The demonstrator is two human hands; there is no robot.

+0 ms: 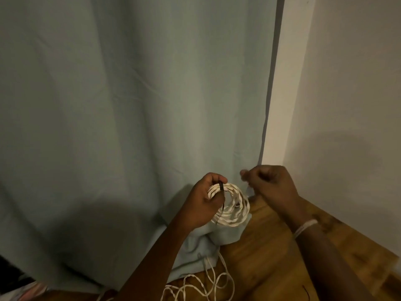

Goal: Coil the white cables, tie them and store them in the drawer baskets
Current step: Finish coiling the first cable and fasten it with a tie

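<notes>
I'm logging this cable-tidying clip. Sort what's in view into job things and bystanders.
Job: coiled white cable, gripped by the left hand; black tie around the coil; right hand, fingers curled; loose white cable on the floor.

Bystanders: pale curtain, white wall, wooden floor.

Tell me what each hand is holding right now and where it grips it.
The left hand grips the coiled white cable at its upper left rim, where a dark tie wraps it. The right hand is curled; whether it pinches anything cannot be told.
</notes>
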